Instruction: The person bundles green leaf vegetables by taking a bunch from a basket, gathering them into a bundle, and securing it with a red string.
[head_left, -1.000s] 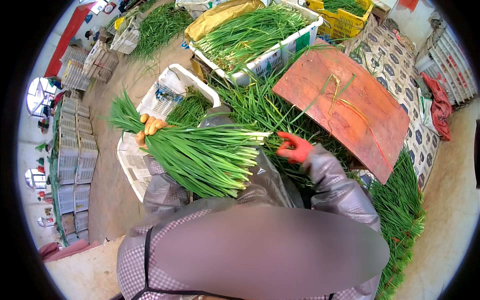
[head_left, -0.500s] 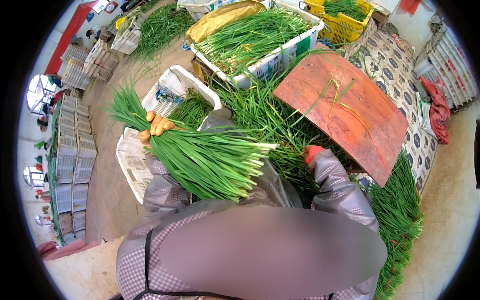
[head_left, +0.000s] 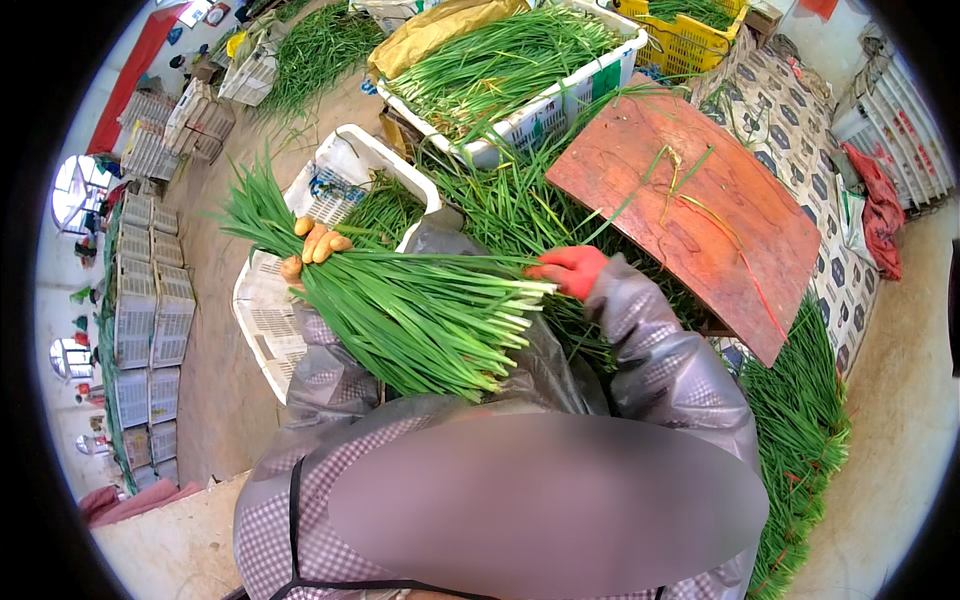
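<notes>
Fingers [head_left: 326, 246] of the left hand [head_left: 315, 243] are curled around garlic chives [head_left: 420, 320], palm hidden; the right hand [head_left: 573, 270] is part-curled, its hold unclear.

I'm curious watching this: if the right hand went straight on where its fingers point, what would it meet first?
The right hand would likely meet the green bundle first, at its pale ends, though depth is unclear.

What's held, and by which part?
Left hand: bunch of greens, gripped toward the leafy end. Right hand: beside the pale stalk ends; hold unclear.
</notes>
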